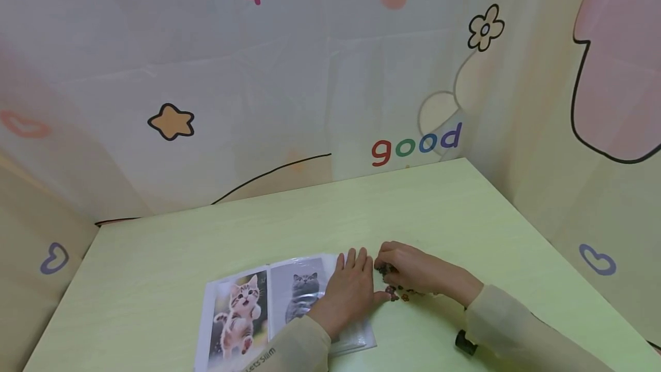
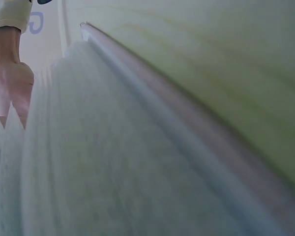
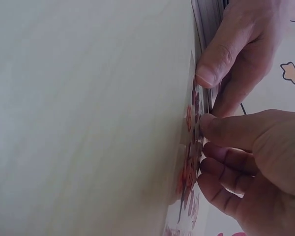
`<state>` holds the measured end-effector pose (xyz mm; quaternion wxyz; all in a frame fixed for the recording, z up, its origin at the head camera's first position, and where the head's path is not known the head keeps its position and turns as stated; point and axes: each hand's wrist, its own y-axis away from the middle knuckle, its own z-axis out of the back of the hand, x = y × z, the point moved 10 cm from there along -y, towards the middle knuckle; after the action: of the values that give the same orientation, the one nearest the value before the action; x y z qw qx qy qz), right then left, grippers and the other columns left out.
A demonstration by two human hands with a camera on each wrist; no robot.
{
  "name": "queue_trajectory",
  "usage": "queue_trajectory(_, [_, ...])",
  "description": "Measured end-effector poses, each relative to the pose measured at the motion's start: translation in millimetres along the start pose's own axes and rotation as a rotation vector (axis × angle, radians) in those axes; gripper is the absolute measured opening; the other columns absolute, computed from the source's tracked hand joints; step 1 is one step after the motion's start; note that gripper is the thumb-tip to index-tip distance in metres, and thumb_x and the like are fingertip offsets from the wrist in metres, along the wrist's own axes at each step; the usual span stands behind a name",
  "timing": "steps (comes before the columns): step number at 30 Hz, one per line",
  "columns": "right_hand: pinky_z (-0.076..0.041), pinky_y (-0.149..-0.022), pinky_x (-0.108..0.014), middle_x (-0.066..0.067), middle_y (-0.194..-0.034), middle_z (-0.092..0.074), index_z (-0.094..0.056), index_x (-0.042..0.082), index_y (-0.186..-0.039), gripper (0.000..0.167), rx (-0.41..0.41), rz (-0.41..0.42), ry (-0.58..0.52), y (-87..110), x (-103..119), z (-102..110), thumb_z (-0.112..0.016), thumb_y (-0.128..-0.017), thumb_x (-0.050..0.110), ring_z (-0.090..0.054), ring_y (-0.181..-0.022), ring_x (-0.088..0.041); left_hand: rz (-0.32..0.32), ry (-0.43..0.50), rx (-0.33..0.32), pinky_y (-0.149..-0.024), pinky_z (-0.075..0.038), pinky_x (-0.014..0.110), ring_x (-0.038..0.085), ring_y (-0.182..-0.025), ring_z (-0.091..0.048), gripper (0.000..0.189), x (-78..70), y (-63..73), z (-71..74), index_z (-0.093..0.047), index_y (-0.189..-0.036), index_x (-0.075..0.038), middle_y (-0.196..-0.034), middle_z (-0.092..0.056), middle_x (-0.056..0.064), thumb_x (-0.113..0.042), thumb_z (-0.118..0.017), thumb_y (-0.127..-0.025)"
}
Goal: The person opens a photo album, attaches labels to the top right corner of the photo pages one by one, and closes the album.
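A photo album (image 1: 203,326) lies open on the table, with a kitten picture (image 1: 240,314) on the left page and a grey cat picture (image 1: 296,297) on the right. My left hand (image 1: 347,291) lies flat across the right page, fingers straight. Its thumb (image 3: 212,69) reaches past the album's edge onto a clear sheet of flower stickers (image 3: 189,172). Beside it, my right hand (image 1: 410,266) has its fingers curled, with thumb and fingertips pinching at the sticker sheet. Whether a single sticker is lifted is hidden. Blurred page edges (image 2: 113,147) fill the left wrist view.
The pale green table (image 1: 170,245) meets printed cloth walls (image 1: 289,85) at the back and sides. A small black cylinder (image 1: 466,342) shows below the right sleeve (image 1: 506,314). Bare tabletop extends behind the album and to the right of the hands.
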<state>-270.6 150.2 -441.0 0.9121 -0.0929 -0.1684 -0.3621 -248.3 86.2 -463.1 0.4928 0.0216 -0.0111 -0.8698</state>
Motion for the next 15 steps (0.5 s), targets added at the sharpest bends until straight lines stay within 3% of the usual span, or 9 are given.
queue_trajectory(15, [-0.052, -0.077, -0.028, 0.004, -0.095, -0.058, -0.073, 0.006, -0.103, 0.012, 0.041, -0.016, -0.026, -2.5, 1.3, -0.4, -0.075, -0.092, 0.001, -0.052, -0.084, -0.010, 0.000, 0.001, -0.005, -0.121, -0.030, 0.048, 0.034, -0.150, -0.036, 0.084, -1.2, 0.5, 2.7, -0.045, -0.154, -0.001, -0.161, -0.041, 0.015, -0.064, -0.055, -0.099])
